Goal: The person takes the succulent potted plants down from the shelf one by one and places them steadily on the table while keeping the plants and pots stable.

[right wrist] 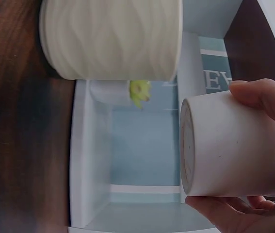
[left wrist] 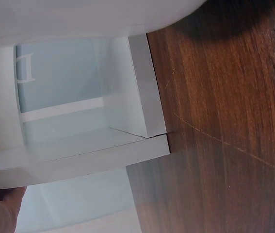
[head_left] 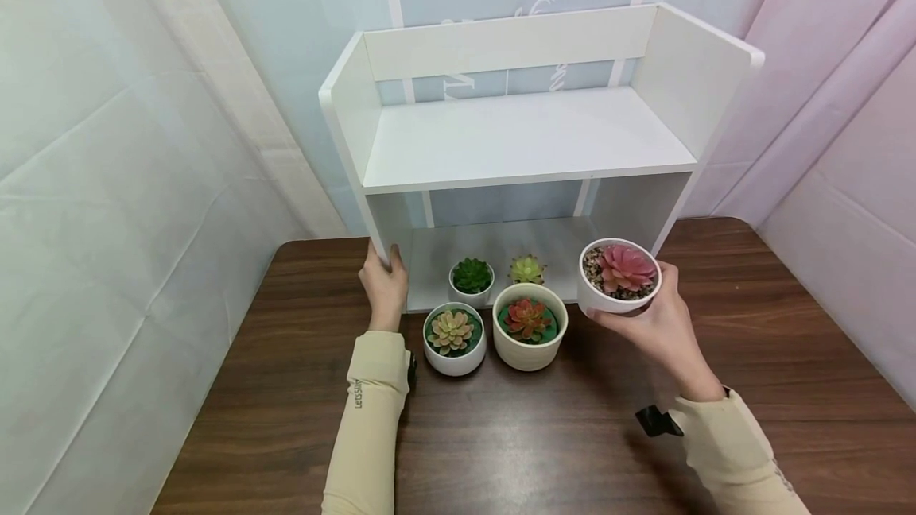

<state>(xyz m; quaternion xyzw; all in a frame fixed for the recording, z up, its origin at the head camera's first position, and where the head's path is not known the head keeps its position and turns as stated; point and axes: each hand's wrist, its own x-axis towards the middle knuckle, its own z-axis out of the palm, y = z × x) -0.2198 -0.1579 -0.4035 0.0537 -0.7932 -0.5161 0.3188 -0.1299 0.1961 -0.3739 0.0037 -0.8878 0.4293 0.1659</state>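
Observation:
A white two-tier shelf (head_left: 529,137) stands on the table. My left hand (head_left: 386,284) grips the lower front edge of its left side panel, with fingers on either side of the board (left wrist: 69,165). My right hand (head_left: 661,332) holds a white pot with a pink succulent (head_left: 624,269), raised in front of the shelf's lower right side. The right wrist view shows the smooth white pot (right wrist: 234,145) tilted, its base visible between thumb and fingers. On the lower shelf sit a dark green succulent (head_left: 472,276) and a yellow-green one (head_left: 526,269), its pot mostly hidden in the head view.
On the brown table (head_left: 501,443), before the shelf, stand a white pot with a pale succulent (head_left: 452,332) and a larger cream pot with a red succulent (head_left: 528,320). White sheeting (head_left: 107,221) hangs at the left, pinkish sheeting (head_left: 837,94) at the right.

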